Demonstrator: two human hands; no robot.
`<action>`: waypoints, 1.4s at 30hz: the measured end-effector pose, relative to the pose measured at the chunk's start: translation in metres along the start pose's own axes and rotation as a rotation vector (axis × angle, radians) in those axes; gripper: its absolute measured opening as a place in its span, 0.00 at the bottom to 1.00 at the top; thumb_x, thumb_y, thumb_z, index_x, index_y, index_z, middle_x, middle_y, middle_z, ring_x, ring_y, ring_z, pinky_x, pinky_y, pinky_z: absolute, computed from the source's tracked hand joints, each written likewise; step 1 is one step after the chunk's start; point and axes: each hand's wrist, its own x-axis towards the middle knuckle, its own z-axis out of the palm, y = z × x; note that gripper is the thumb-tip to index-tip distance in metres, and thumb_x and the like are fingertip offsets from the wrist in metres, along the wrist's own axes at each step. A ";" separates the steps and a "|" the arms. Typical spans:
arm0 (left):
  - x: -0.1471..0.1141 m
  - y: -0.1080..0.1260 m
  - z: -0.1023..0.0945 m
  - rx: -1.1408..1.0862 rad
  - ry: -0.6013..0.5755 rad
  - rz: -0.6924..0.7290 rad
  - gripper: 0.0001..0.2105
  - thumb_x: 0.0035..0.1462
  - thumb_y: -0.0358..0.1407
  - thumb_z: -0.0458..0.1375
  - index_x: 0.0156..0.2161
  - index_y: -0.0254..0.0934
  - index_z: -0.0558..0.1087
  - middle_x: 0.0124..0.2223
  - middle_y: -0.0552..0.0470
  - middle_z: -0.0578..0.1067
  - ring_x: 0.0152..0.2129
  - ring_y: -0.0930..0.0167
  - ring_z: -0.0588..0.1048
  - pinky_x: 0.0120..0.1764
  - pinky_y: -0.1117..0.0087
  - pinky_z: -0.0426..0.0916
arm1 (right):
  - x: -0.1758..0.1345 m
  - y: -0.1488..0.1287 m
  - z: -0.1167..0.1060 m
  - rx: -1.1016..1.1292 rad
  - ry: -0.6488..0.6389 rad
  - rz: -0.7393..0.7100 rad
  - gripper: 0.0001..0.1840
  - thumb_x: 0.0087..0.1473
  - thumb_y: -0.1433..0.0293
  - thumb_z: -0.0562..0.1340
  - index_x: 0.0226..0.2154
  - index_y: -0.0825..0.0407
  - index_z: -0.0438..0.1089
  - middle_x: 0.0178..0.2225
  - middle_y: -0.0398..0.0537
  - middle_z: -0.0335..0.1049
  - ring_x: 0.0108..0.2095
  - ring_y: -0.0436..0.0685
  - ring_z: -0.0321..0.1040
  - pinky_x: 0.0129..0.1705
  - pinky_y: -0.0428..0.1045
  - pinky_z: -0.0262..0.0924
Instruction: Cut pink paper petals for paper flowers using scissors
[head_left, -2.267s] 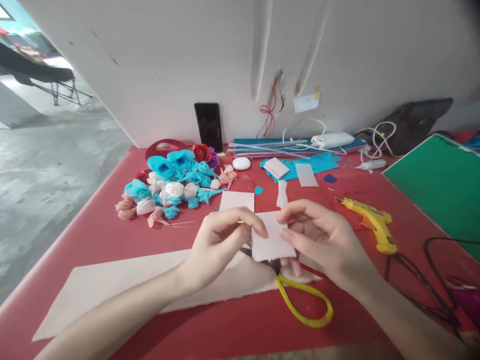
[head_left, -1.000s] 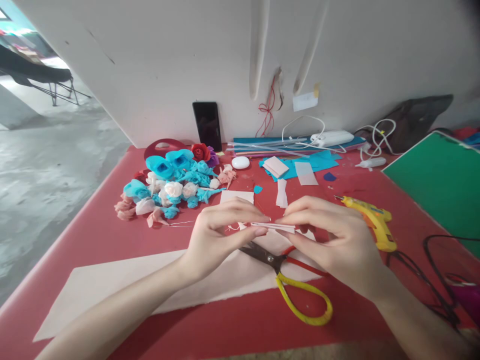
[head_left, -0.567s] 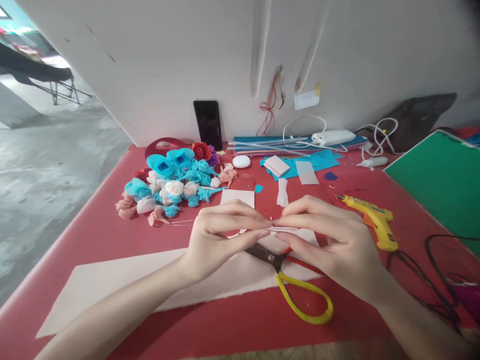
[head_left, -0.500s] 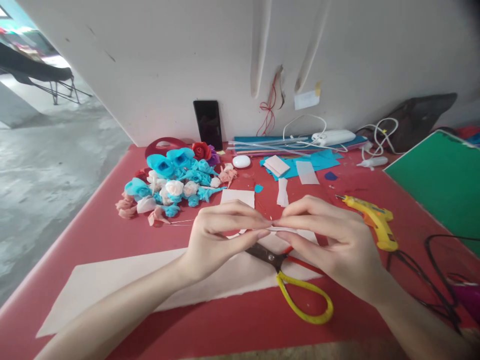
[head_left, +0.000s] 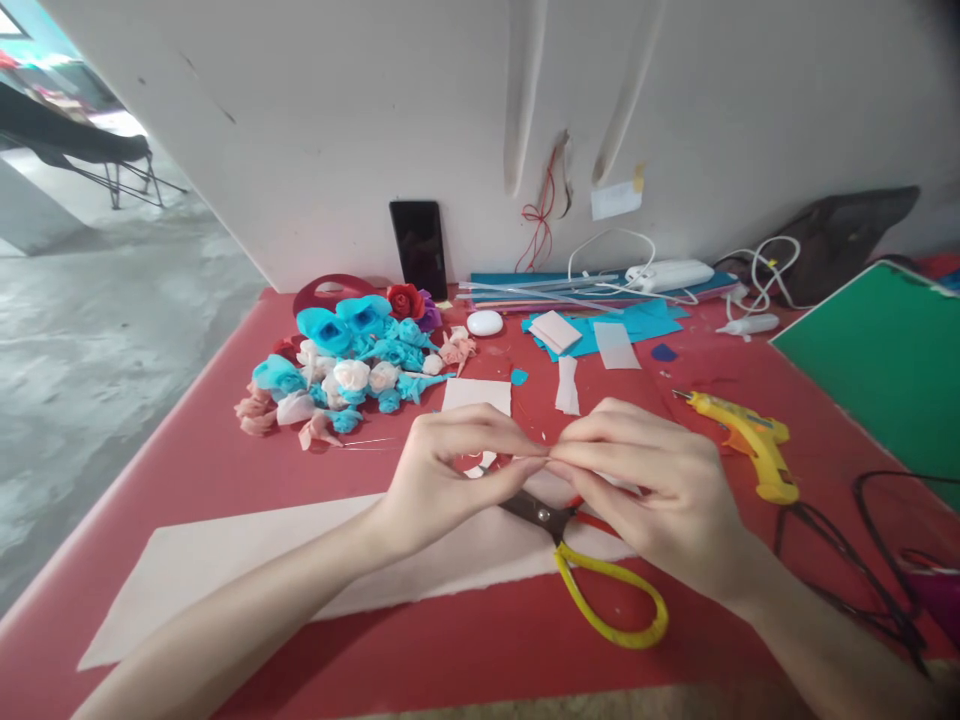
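My left hand and my right hand meet fingertip to fingertip above the table's middle. Both are closed in a pinch on a small piece of pale pink paper, now almost wholly hidden by the fingers. Beneath them lie scissors with a yellow and a red handle; the blades are partly covered by my left hand. The scissors rest on a long pale pink paper strip. Just beyond my fingers are a pale paper square and a narrow gathered piece of paper.
Handmade blue, white and pink flowers are heaped at left. A phone leans on the wall behind. At right lie a yellow glue gun with a black cord and a green board. Blue paper sheets lie at the back.
The fingertips have drawn closer together, and the pale paper edge that showed between them is now hidden. My right hand has shifted slightly left.
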 end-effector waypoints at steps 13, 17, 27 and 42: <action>0.004 0.006 -0.005 -0.129 0.001 -0.408 0.02 0.45 0.32 0.64 0.28 0.39 0.79 0.22 0.54 0.75 0.17 0.78 0.70 0.19 0.80 0.64 | 0.008 0.008 -0.014 0.137 -0.133 0.367 0.06 0.50 0.73 0.61 0.24 0.52 0.71 0.22 0.40 0.69 0.24 0.47 0.63 0.25 0.42 0.56; 0.006 0.003 -0.006 -0.161 0.009 -0.491 0.01 0.44 0.32 0.64 0.25 0.38 0.79 0.21 0.54 0.74 0.18 0.78 0.69 0.20 0.80 0.63 | 0.006 0.013 -0.011 0.273 -0.163 0.491 0.05 0.51 0.68 0.62 0.32 0.48 0.64 0.30 0.39 0.67 0.30 0.48 0.63 0.31 0.42 0.59; 0.005 -0.001 0.003 -0.358 -0.023 -0.513 0.05 0.50 0.32 0.60 0.29 0.35 0.67 0.22 0.60 0.65 0.17 0.81 0.64 0.19 0.82 0.61 | 0.003 0.013 0.002 0.525 -0.243 0.685 0.05 0.51 0.69 0.59 0.29 0.51 0.71 0.22 0.40 0.64 0.21 0.47 0.61 0.22 0.42 0.59; -0.001 -0.002 0.003 -0.128 -0.198 -0.431 0.17 0.61 0.38 0.44 0.21 0.36 0.57 0.20 0.58 0.57 0.19 0.77 0.57 0.25 0.73 0.54 | 0.003 0.013 0.010 0.635 -0.266 0.721 0.06 0.49 0.70 0.61 0.29 0.53 0.73 0.24 0.42 0.68 0.23 0.47 0.63 0.26 0.43 0.62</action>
